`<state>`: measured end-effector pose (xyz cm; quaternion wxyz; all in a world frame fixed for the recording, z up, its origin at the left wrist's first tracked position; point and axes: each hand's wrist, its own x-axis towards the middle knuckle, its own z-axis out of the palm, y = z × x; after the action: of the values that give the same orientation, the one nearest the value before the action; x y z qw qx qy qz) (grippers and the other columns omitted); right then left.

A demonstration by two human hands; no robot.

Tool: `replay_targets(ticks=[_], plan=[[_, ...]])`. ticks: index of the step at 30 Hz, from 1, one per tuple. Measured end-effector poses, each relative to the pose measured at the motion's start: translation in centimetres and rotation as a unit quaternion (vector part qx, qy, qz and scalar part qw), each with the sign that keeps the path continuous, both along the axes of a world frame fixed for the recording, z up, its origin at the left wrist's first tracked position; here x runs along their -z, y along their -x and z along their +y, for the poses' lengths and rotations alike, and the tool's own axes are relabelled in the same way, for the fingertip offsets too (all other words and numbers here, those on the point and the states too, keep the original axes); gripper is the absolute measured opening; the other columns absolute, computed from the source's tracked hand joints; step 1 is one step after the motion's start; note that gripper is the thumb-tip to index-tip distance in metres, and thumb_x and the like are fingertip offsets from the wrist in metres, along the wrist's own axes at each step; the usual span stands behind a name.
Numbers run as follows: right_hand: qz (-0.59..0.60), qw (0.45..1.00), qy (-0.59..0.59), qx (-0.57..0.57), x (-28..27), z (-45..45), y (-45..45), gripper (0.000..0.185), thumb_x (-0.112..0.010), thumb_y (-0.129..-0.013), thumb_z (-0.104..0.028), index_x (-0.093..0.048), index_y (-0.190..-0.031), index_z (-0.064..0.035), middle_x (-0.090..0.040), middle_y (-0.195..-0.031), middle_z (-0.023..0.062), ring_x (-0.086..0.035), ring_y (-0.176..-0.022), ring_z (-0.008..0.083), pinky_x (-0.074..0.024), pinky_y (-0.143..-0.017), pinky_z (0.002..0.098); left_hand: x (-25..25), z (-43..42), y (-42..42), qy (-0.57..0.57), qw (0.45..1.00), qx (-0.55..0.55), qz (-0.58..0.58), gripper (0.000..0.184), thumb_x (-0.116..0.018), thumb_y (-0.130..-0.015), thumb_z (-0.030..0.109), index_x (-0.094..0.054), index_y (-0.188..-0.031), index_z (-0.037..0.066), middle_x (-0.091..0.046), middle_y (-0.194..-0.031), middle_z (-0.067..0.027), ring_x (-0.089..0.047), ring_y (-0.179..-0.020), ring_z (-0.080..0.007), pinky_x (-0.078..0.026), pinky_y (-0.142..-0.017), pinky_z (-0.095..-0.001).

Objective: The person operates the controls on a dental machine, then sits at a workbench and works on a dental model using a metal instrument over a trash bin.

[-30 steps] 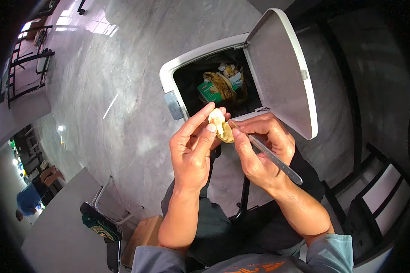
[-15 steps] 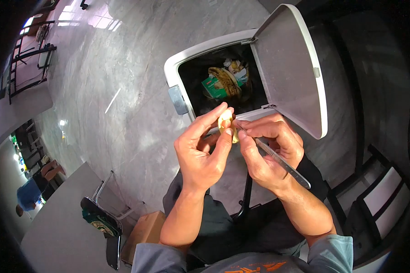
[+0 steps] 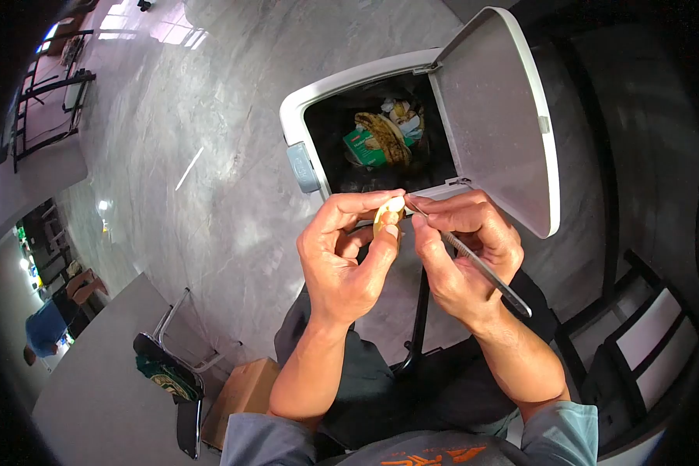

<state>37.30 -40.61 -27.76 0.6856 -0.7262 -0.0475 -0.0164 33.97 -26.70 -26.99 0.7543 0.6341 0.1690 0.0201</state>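
Observation:
My left hand grips a small pale-yellow piece of food between fingers and thumb, just past the near rim of an open white bin. Its exact kind is hard to make out. A slim metal tool with a ridged handle is pinched in my right hand. The handle's rounded end points back toward my wrist, and the thin tip is beside the pale piece; whether it touches cannot be told. Inside the bin's black interior lie a browned banana peel, a green box and crumpled scraps.
The bin's lid stands open to the right. A cardboard box and a chair with dark green cloth are at lower left, beside a grey table. Another person is at far left. Black-framed furniture stands at right.
The pale piece has turned and dropped slightly, with my left fingertips lower and folded more over its top. My right hand and the tool have shifted slightly right.

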Motion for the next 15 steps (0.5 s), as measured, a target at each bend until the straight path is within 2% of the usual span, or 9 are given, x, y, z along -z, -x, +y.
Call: replay_targets(ticks=[3,6,12,15], plan=[[-0.024,0.999,0.021,-0.007,-0.24,0.04,-0.24,0.012,-0.074,-0.073,0.010,-0.066,-0.079,0.0020,-0.071,-0.087,0.0156,-0.074,-0.086,0.0249,-0.0586,-0.075,0.0321,0.12,0.08,0.14,-0.009,1.000,0.003,0.004,0.022,-0.062,-0.088,-0.010,-0.063,-0.110,-0.007,-0.068,-0.108,-0.0149,-0.067,-0.096,-0.0143,-0.056,-0.070,-0.0216],[-0.072,0.993,0.066,-0.066,-0.57,-0.47,-0.57,0.013,-0.070,-0.079,0.014,-0.063,-0.081,0.0034,-0.068,-0.088,0.0169,-0.073,-0.092,0.0284,-0.0595,-0.081,0.0343,0.00,-0.12,0.14,-0.017,1.000,-0.007,0.019,0.023,-0.064,-0.088,-0.009,-0.064,-0.111,-0.007,-0.068,-0.107,-0.0137,-0.067,-0.095,-0.0145,-0.056,-0.070,-0.0215],[-0.074,0.994,0.056,-0.055,-0.35,-0.54,-0.41,0.014,-0.071,-0.076,0.015,-0.062,-0.078,0.0038,-0.066,-0.083,0.0158,-0.073,-0.088,0.0294,-0.0607,-0.079,0.0344,0.05,-0.18,0.16,-0.035,0.999,-0.017,0.022,0.025,-0.065,-0.088,-0.009,-0.067,-0.113,-0.006,-0.067,-0.110,-0.0145,-0.068,-0.095,-0.0155,-0.058,-0.072,-0.0218],[-0.036,0.999,0.028,-0.019,-0.26,-0.38,-0.16,0.013,-0.073,-0.067,0.009,-0.065,-0.075,0.0032,-0.069,-0.080,0.0154,-0.075,-0.083,0.0284,-0.0602,-0.073,0.0338,0.04,-0.28,0.13,-0.046,0.999,-0.020,0.012,0.026,-0.065,-0.086,-0.011,-0.068,-0.112,-0.006,-0.067,-0.110,-0.0155,-0.069,-0.096,-0.0166,-0.058,-0.074,-0.0227]])
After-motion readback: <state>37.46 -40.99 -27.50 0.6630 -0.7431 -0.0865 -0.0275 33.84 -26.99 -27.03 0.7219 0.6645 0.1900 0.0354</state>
